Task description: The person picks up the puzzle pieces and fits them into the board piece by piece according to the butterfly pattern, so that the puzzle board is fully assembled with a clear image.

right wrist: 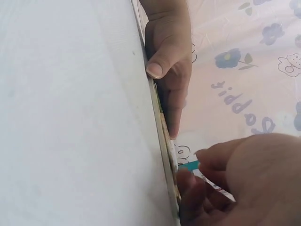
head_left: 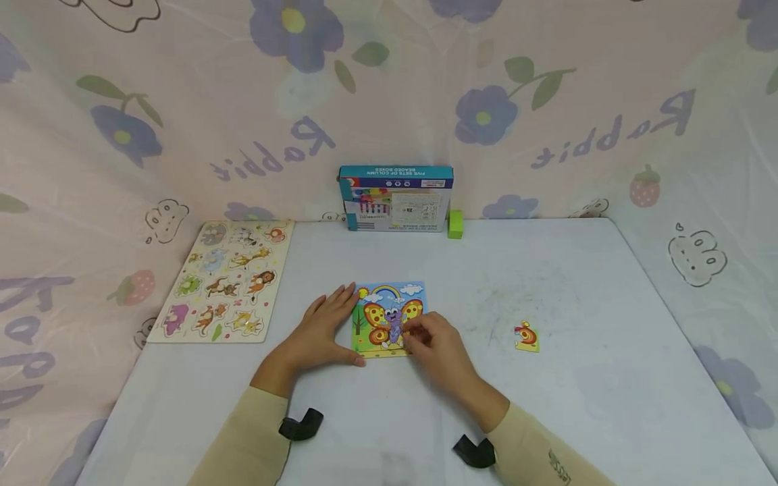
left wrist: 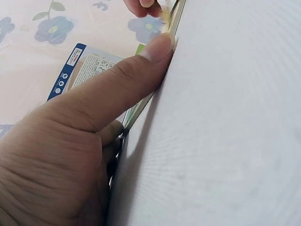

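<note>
A square butterfly puzzle (head_left: 389, 295) lies on the table in front of me, its lower right part hidden by my right hand. My left hand (head_left: 322, 331) rests along its left side with fingers stretched out, the thumb at the lower edge. In the left wrist view that thumb (left wrist: 136, 70) lies on the puzzle's rim. My right hand (head_left: 440, 347) has its fingers curled at the lower right, pinching a puzzle piece (left wrist: 165, 18) that shows yellow and blurred below the fingertips. Off to the right lies a loose puzzle piece (head_left: 527, 339) with an orange spiral.
A cream board with animal pictures (head_left: 231, 307) lies at the left. At the back, a blue box (head_left: 398, 199) stands upright against the patterned cloth, with a green block (head_left: 455, 225) beside it. Black straps (head_left: 302, 425) show at both wrists.
</note>
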The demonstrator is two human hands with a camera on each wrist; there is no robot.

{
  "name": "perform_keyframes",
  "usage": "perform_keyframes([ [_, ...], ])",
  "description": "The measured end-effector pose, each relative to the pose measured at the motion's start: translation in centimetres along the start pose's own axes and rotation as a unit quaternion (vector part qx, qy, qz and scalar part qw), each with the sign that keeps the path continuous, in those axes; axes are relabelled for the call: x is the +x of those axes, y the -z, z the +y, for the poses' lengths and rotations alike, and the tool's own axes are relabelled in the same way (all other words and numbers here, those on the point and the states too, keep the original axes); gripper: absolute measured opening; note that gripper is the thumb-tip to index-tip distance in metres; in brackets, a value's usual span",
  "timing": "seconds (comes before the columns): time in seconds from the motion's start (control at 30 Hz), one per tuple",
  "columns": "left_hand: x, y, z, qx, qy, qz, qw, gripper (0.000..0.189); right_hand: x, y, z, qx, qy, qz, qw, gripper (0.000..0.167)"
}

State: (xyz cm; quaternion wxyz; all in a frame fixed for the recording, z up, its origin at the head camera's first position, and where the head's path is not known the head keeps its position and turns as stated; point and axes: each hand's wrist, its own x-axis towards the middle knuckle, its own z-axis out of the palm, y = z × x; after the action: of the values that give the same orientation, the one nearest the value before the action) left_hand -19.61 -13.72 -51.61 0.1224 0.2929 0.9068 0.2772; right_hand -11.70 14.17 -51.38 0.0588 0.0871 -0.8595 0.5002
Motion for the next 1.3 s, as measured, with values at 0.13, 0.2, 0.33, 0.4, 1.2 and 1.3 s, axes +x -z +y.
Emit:
perform_keyframes([
  [0.13, -0.1, 0.0, 0.0, -0.005, 0.003, 0.001, 1.0000, 0.136, -0.2, 0.1, -0.2, -0.077, 0.089, 0.004, 0.9930, 0.016],
  [0.2, -0.1, 0.0, 0.0, -0.006, 0.002, 0.002, 1.0000, 0.136, -0.3, 0.1, -0.3, -0.122, 0.136, -0.027, 0.9828, 0.022],
  [0.33, -0.1, 0.0, 0.0, 0.000, 0.001, 0.001, 1.0000, 0.135, -0.7, 0.1, -0.9, -0.219, 0.201, -0.112, 0.9483, 0.036],
  [0.4, 0.0, 0.0, -0.1, 0.001, -0.001, 0.001, 1.0000, 0.135, -0.8, 0.1, -1.3, -0.261, 0.212, -0.146, 0.9305, 0.038],
  [1.2, 0.1, -0.3, -0.5, 0.002, 0.003, -0.003, 1.0000, 0.137, -1.1, 2.4, -0.7, -0.029, 0.092, -0.144, 0.9849, 0.046],
  [1.3, 0.1, -0.3, -0.4, 0.000, 0.004, -0.003, 1.0000, 0.137, -1.1, 3.6, -0.4, 0.003, 0.088, -0.117, 0.9893, 0.045],
])
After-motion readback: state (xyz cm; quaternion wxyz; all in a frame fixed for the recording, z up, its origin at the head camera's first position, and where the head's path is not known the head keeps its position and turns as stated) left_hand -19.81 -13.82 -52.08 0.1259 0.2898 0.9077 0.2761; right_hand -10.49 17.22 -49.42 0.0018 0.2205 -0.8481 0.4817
